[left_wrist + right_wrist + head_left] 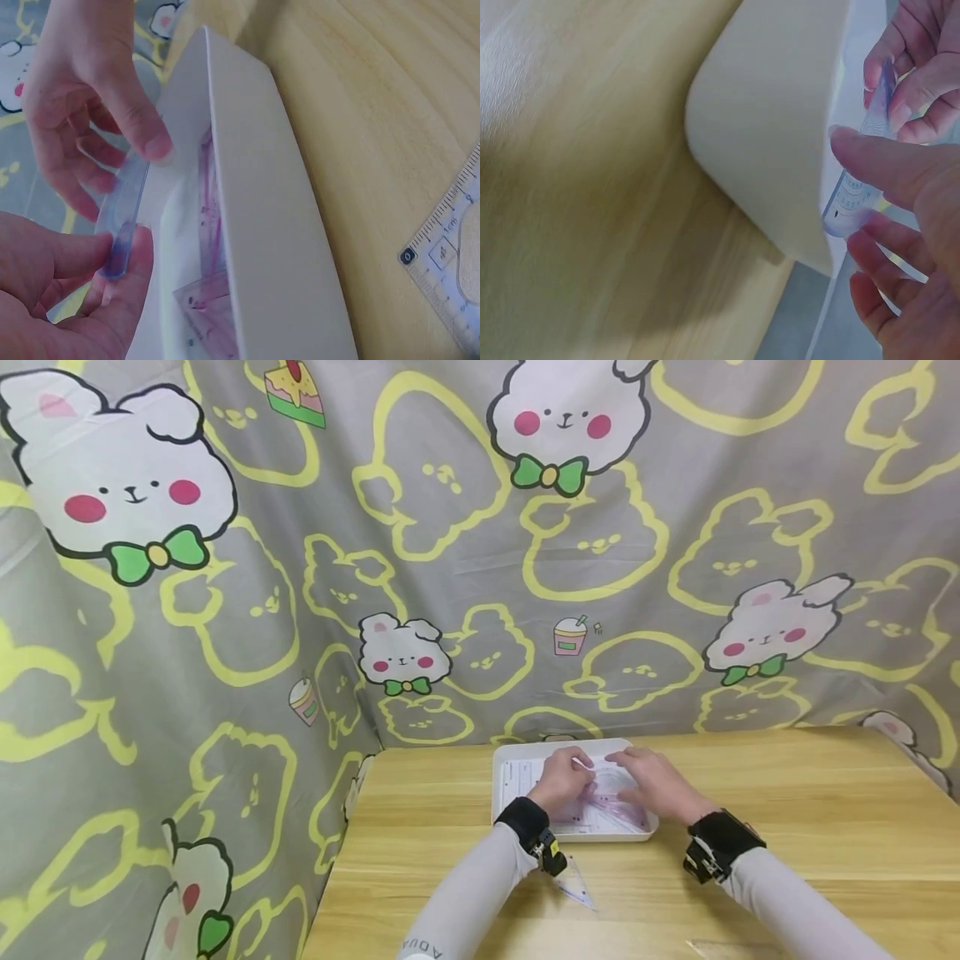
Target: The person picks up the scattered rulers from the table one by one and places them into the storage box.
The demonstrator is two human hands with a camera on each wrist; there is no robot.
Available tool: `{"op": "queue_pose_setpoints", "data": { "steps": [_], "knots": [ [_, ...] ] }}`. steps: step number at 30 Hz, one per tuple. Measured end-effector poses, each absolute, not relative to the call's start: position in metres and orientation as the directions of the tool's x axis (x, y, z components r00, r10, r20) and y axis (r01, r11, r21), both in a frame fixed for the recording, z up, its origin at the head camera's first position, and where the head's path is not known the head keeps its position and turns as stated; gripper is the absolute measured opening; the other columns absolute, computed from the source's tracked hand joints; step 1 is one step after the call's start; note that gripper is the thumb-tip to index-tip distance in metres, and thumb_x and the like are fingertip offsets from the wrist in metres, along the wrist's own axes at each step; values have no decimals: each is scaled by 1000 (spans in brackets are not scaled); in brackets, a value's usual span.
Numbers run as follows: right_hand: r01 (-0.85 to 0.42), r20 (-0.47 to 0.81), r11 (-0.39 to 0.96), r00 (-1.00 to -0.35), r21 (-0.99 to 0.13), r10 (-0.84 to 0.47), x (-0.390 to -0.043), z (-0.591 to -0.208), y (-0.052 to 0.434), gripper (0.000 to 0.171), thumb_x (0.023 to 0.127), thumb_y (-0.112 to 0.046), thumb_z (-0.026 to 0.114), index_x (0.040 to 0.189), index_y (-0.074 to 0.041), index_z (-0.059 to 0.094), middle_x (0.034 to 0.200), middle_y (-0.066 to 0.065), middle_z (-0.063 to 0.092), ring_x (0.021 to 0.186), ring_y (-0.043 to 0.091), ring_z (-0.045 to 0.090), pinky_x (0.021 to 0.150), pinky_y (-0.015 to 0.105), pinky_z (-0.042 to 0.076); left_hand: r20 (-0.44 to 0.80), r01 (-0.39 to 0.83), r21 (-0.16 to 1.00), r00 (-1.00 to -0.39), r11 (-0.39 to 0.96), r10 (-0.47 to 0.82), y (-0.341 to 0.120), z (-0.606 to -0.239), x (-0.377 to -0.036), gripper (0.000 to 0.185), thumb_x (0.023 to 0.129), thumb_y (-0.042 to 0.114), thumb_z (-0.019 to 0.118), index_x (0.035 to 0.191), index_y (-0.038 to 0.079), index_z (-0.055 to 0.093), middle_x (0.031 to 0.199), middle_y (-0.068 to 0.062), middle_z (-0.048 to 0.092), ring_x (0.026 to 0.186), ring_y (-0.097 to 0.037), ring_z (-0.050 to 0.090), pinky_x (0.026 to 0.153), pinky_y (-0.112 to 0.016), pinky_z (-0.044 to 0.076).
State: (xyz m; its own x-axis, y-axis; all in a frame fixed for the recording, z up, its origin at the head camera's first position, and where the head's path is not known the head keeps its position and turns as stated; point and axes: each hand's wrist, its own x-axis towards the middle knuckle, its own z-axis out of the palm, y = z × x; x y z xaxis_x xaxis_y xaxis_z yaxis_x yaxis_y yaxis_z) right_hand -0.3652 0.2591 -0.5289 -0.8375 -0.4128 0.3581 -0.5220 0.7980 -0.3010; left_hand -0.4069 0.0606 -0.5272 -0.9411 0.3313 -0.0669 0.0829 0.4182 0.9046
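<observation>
A clear, bluish protractor (pixel 851 199) with a curved scale is held up above the white tray (pixel 607 837). My left hand (pixel 564 781) pinches one end of it between thumb and fingers. At its other end, the thumb and curled fingers of my right hand (pixel 663 787) hold its edges. Pink see-through set squares (pixel 206 300) lie inside the tray, partly hidden by its wall in the left wrist view. Printed white sheets (pixel 517 774) show under them. A clear set square (pixel 573 887) lies on the table in front of the tray, below my left wrist.
The tray stands on a wooden table (pixel 427 827), towards the back. Another clear, flat piece (pixel 731 950) lies at the bottom of the head view, partly cut off. A grey patterned curtain (pixel 465 577) hangs behind the table and on the left.
</observation>
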Motion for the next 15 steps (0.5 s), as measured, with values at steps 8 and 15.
{"op": "queue_pose_setpoints", "data": {
  "steps": [8,15],
  "knots": [
    [-495,319,822,-856,-281,-407,-368,-531,262,58,74,5,85,129,1,68,118,23,71,104,42,62,82,53,45,-66,64,895,-960,442,272,73,-537,-413,9,89,-7,73,92,-1,68,66,-6,70,54,-16,66,49,-20,49],
    [-466,296,839,-873,-281,-386,-371,-534,262,51,76,9,81,125,-2,72,112,19,75,103,39,61,79,47,40,-21,129,844,-962,521,272,75,-542,-415,7,89,-2,74,93,1,70,66,-1,68,53,-6,57,52,-19,46]
  ]
}}
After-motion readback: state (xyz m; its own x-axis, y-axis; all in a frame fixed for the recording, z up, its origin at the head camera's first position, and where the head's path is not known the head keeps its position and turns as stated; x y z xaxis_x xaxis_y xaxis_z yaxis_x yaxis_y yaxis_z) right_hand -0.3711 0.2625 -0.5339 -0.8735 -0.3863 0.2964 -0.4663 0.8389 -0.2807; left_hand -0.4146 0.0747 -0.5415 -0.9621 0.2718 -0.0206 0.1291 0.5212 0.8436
